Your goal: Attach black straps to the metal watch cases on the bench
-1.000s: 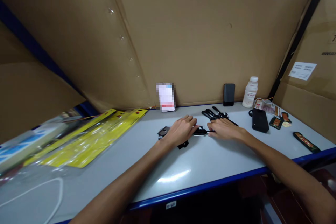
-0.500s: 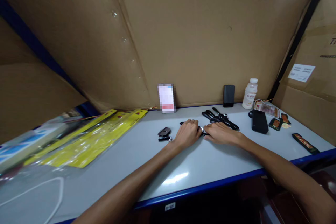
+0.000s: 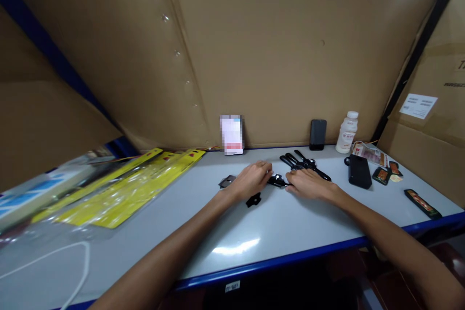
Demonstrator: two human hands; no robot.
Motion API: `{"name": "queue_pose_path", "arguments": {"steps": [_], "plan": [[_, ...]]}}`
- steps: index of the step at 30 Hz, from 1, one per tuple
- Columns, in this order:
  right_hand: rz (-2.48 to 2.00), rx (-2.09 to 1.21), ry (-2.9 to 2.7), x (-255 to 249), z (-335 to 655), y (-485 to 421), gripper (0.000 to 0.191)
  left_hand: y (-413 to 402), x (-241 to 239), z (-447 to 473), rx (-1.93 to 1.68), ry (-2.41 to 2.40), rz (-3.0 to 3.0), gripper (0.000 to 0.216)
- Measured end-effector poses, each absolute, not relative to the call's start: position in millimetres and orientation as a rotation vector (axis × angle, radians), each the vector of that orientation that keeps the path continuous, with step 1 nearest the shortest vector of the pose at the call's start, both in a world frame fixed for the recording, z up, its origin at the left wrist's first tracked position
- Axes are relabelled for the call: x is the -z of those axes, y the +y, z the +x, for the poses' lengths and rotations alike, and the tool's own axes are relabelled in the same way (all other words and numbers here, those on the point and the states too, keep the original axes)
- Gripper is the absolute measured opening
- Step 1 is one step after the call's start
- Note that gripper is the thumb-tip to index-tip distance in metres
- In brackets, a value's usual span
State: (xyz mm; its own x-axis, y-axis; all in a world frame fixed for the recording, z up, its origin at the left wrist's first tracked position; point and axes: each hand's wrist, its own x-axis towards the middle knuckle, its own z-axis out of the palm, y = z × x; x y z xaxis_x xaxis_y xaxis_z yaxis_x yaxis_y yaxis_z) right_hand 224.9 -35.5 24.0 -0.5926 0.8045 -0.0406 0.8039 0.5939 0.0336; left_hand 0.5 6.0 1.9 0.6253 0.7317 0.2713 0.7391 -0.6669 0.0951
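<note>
A small black tool with a shiny metal head (image 3: 278, 179) spans the space between my two hands, just above or on the grey tabletop. My left hand (image 3: 253, 177) has its fingers curled on the tool's left end. At its right end, my right hand (image 3: 305, 184) is closed with fingers bent around it; most of the grip is hidden. Below my left hand lies a flat black notched plate (image 3: 253, 199). A dark flat piece (image 3: 226, 181) shows partly behind my left wrist. Several black-handled tools (image 3: 296, 160) lie just beyond my right hand.
Yellow cards in clear packaging (image 3: 145, 189) cover the table's left side, near a white cable (image 3: 86, 261). A lit phone (image 3: 232, 135) leans on the cardboard wall. A dark phone (image 3: 317, 134), a bottle (image 3: 347, 133) and a black case (image 3: 359, 172) stand or lie at right.
My left hand has shifted left, and more of the tool shows between my hands. A black notched plate now shows on the table below my left hand. The view has shifted slightly.
</note>
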Motion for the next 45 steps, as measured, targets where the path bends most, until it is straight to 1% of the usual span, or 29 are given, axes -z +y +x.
{"name": "queue_pose_path", "arguments": {"steps": [3, 7, 12, 14, 17, 23, 27, 31, 39, 45], "plan": [[1.450, -0.001, 2.731, -25.5, 228.8, -32.9, 0.026, 9.3, -4.1, -10.1, 0.523, -1.423, -2.694, 0.026], [1.460, 0.064, 2.751, -23.6, 229.9, -28.8, 0.021, 13.4, -4.8, -15.3, 0.460, -1.404, -2.628, 0.029], [1.455, 0.349, 2.710, -22.6, 233.6, -21.9, 0.023, 10.8, -5.0, -11.1, 0.473, -1.330, -2.620, 0.028], [1.447, 0.410, 2.673, -24.1, 235.1, -21.1, 0.021, 10.0, -5.0, -10.2, 0.518, -1.323, -2.603, 0.027], [1.446, 0.350, 2.635, -25.7, 235.1, -23.5, 0.019, 11.2, -4.5, -11.9, 0.609, -1.322, -2.560, 0.027], [1.447, 0.153, 2.696, -30.0, 237.8, -27.7, 0.025, 18.2, -3.8, -22.8, 0.811, -1.337, -2.422, 0.027], [1.677, 0.017, 2.661, -45.0, 259.3, -19.4, 0.024, 21.1, -4.9, -27.6, 0.873, -1.370, -2.351, 0.026], [1.941, -0.139, 2.421, -54.1, 289.6, -5.5, 0.027, 18.7, -8.1, -26.2, 0.806, -1.411, -2.404, 0.027], [2.025, -0.096, 2.222, -40.1, 316.8, 10.9, 0.033, 12.1, -14.2, -21.3, 0.684, -1.448, -2.469, 0.030], [1.944, 0.072, 2.244, -35.6, 314.9, 18.9, 0.021, 15.3, -10.0, -19.8, 0.633, -1.410, -2.502, 0.031]]}}
